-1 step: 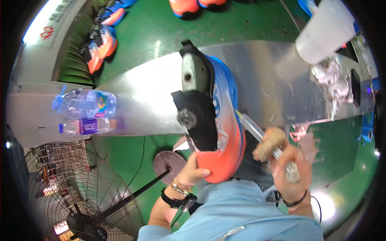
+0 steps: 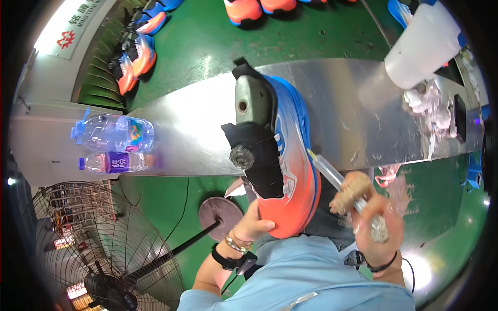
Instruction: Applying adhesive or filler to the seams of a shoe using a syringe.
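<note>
A running shoe [image 2: 295,171], blue at the heel fading through white to orange at the toe, lies across the metal table edge with its toe toward me. A grey-green shoe last [image 2: 249,101] fills its opening, and black material covers the tongue area. My left hand [image 2: 255,224] holds the toe, thumb on top, its other fingers mostly hidden beneath. In my right hand [image 2: 376,220] is a clear syringe [image 2: 328,171] with a yellowish tip, which meets the shoe's right side near the sole seam. Tan wrapping [image 2: 354,193] covers fingers of that hand.
Two water bottles [image 2: 116,133] lie at the table's left. At the right are a white container [image 2: 421,46], crumpled plastic [image 2: 426,106] and a dark flat object [image 2: 459,118]. A caged fan [image 2: 109,249] stands lower left. More shoes [image 2: 243,11] sit beyond the table.
The syringe tip has shifted slightly along the shoe's side toward the toe, my right hand moving with it. The whole view has shifted a little. Both holds are unchanged.
</note>
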Demonstrator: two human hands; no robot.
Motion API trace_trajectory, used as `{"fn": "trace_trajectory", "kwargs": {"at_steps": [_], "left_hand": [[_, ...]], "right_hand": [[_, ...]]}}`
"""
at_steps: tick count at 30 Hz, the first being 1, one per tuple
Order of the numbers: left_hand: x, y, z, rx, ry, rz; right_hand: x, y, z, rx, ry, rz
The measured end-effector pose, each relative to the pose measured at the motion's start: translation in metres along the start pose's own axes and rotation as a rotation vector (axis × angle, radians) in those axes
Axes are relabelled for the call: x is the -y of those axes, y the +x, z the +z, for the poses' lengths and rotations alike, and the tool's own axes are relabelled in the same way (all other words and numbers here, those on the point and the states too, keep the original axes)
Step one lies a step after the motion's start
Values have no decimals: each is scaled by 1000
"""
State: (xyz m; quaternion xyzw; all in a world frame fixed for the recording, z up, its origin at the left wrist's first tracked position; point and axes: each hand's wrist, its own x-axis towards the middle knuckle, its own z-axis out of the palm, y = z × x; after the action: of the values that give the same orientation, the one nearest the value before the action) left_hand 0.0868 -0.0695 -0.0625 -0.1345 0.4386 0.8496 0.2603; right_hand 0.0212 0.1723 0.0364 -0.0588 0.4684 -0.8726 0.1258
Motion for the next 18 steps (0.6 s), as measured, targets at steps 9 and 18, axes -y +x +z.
{"fn": "trace_trajectory", "kwargs": {"at_steps": [9, 18], "left_hand": [[17, 54, 51, 335, -615, 36], [11, 101, 86, 311, -580, 71]], "right_hand": [[41, -19, 3, 70, -86, -22], [54, -28, -12, 44, -67, -186]]}}
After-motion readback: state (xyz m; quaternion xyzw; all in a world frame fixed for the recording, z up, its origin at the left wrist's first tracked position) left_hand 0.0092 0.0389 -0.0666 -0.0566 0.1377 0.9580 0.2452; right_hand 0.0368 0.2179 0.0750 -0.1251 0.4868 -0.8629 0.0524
